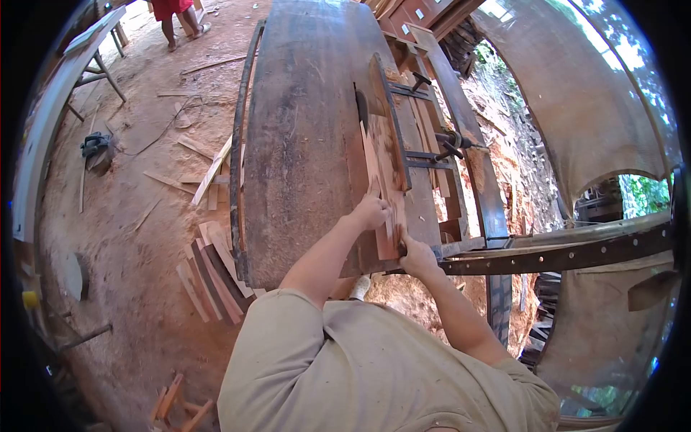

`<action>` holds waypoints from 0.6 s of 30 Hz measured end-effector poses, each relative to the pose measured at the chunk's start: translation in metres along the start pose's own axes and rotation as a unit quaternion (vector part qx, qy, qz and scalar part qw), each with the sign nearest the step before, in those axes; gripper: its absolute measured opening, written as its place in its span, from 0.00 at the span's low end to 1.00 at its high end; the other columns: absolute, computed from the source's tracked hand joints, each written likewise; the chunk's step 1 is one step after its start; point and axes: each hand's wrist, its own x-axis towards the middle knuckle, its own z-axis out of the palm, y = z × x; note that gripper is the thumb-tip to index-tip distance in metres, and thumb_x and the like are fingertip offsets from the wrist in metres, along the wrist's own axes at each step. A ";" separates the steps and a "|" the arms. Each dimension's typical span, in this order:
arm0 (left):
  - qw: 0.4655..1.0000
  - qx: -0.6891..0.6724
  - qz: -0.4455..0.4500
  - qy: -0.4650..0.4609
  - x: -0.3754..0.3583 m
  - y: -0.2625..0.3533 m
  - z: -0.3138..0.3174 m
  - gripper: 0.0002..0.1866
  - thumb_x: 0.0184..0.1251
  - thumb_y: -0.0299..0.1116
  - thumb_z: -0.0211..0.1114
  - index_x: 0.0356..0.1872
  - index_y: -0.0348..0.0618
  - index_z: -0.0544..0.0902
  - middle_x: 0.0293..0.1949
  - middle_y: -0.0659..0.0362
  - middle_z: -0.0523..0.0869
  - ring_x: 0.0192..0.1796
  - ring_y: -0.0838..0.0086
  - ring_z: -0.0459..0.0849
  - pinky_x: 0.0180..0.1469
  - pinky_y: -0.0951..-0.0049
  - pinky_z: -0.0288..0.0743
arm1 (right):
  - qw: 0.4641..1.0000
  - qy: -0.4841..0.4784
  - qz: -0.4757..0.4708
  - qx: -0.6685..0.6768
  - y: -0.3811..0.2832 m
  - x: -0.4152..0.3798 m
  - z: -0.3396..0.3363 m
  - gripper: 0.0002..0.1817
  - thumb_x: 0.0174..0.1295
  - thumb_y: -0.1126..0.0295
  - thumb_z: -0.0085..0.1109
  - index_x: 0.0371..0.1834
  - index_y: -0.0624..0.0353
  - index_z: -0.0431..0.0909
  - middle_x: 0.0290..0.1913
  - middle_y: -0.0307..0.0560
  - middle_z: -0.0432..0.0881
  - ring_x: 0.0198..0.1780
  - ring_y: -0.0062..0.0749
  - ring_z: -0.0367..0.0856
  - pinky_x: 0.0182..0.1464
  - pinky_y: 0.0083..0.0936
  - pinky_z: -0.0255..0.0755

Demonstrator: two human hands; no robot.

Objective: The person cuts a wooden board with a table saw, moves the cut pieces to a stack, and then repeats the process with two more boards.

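A long wooden board [386, 155] lies lengthwise on the saw table [302, 144], alongside the metal fence [392, 119]. Ahead of it, the dark round saw blade [362, 108] stands up through a slot. My left hand [371, 211] grips the board's left side from above, one finger stretched forward along it. At the near end, my right hand [417, 255] is closed around the board's right corner; its fingertips are partly hidden. A narrow strip of the wood [368, 155] runs beside the board on the blade side.
Cut wood strips [216, 270] lie piled left of the table. A power tool [96, 146] with a cord rests farther left, near a long bench [43, 137]. Fence clamps [450, 144] stick out at right. Another person's legs [180, 25] show at the top.
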 end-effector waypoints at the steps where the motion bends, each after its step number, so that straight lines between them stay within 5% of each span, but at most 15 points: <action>1: 1.000 -0.003 -0.002 -0.003 0.003 -0.002 -0.001 0.19 0.71 0.43 0.55 0.46 0.43 0.89 0.73 0.19 0.41 0.81 0.38 0.40 0.79 0.59 0.49 | 1.000 0.005 0.000 -0.004 0.000 0.003 0.000 0.48 0.51 0.76 0.53 0.81 0.47 0.52 0.42 0.71 0.84 0.48 0.66 0.83 0.55 0.53 0.75; 6: 1.000 -0.014 -0.017 -0.020 0.005 0.004 -0.015 0.20 0.70 0.45 0.55 0.45 0.43 0.90 0.76 0.25 0.39 0.80 0.38 0.45 0.78 0.59 0.53 | 1.000 0.011 0.020 -0.006 -0.005 0.009 -0.002 0.48 0.51 0.76 0.53 0.81 0.44 0.53 0.43 0.71 0.84 0.49 0.66 0.83 0.55 0.53 0.75; 8: 0.998 0.048 -0.026 -0.023 0.011 0.006 -0.022 0.19 0.70 0.41 0.60 0.49 0.35 0.87 0.77 0.27 0.40 0.64 0.47 0.78 0.71 0.68 0.66 | 1.000 0.013 0.019 -0.013 -0.001 0.017 -0.002 0.50 0.50 0.69 0.67 0.80 0.47 0.54 0.44 0.67 0.84 0.50 0.64 0.82 0.55 0.49 0.75; 12: 0.998 -0.054 -0.042 -0.016 0.024 -0.019 -0.009 0.17 0.68 0.41 0.59 0.46 0.40 0.89 0.77 0.27 0.41 0.67 0.39 0.74 0.73 0.59 0.63 | 0.998 -0.004 0.053 -0.016 -0.004 0.029 -0.005 0.55 0.49 0.66 0.73 0.81 0.45 0.51 0.47 0.64 0.85 0.52 0.61 0.82 0.57 0.48 0.74; 14: 0.995 -0.088 -0.040 -0.001 0.016 -0.002 -0.018 0.16 0.66 0.38 0.62 0.46 0.36 0.88 0.77 0.29 0.44 0.55 0.42 0.84 0.66 0.60 0.72 | 0.998 -0.006 0.052 -0.022 -0.005 0.032 -0.008 0.55 0.49 0.66 0.73 0.82 0.45 0.51 0.48 0.63 0.85 0.52 0.61 0.82 0.57 0.48 0.74; 18: 0.980 -0.181 -0.082 -0.029 0.018 -0.017 0.000 0.14 0.64 0.35 0.64 0.40 0.34 0.88 0.75 0.29 0.54 0.47 0.46 0.87 0.59 0.62 0.77 | 0.999 -0.001 0.048 -0.023 -0.014 0.036 -0.018 0.55 0.49 0.66 0.74 0.82 0.45 0.51 0.48 0.63 0.85 0.53 0.60 0.82 0.57 0.47 0.74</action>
